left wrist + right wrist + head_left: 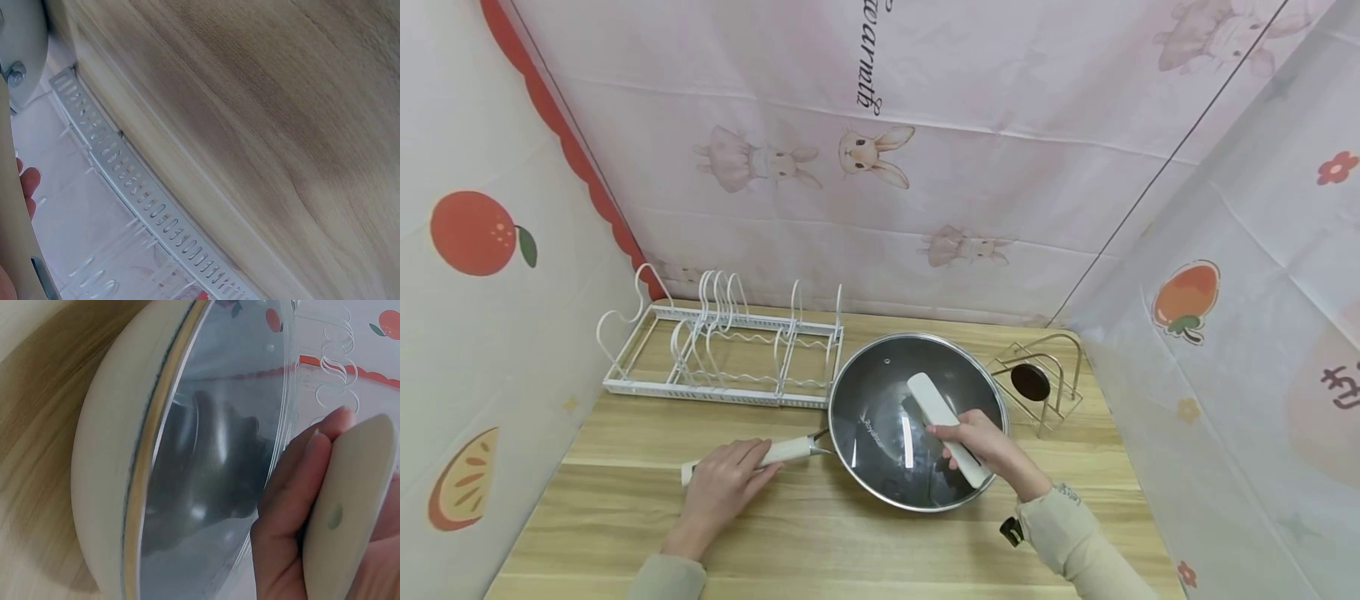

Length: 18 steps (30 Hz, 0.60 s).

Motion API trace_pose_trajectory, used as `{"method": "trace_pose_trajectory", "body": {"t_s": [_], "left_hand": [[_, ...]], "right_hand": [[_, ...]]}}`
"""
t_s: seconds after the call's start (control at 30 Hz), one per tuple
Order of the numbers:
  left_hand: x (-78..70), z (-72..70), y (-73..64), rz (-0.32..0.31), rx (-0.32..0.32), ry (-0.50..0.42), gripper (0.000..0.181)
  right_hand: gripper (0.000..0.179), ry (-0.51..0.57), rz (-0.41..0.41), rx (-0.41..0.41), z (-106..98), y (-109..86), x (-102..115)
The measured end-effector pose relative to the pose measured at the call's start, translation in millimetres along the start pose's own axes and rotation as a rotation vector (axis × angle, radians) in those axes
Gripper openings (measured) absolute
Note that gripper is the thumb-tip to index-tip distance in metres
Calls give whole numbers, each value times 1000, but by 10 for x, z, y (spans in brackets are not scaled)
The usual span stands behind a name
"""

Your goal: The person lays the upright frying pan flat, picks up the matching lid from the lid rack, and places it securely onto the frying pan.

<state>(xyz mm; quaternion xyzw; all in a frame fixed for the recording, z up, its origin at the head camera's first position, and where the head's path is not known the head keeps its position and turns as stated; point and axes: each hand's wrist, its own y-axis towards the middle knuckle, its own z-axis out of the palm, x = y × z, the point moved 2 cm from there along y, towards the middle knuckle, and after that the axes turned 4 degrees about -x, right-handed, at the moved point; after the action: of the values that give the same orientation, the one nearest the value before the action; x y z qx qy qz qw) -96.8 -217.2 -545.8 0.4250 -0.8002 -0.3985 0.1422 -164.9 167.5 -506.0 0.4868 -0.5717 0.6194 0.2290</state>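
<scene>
A glass lid [872,383] with a metal rim covers a cream-coloured wok [103,462] on the wooden table. My right hand [985,440] grips the lid's long white handle [931,398]; in the right wrist view, fingers [300,487] curl beneath that handle. To the left, the wok's pale handle [788,450] points sideways, and my left hand [722,479] is wrapped round it. Only a few left fingertips [29,182] show past the handle in the left wrist view. The inside of the wok is dim behind the dark, reflective glass.
Behind the left hand stands a white wire dish rack [722,392] with upright loops. A small gold wire rack [1067,400] with a dark round disc [1030,382] is right of the wok. Printed cloth walls [962,192] border the wooden table [850,558] at the back and sides.
</scene>
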Motion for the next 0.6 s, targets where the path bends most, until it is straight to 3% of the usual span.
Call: {"method": "trace_pose_trajectory", "body": {"t_s": [0.6], "left_hand": [[28, 41, -15, -11, 9, -11, 61]], "right_hand": [[26, -4, 15, 36, -11, 4, 47]]}}
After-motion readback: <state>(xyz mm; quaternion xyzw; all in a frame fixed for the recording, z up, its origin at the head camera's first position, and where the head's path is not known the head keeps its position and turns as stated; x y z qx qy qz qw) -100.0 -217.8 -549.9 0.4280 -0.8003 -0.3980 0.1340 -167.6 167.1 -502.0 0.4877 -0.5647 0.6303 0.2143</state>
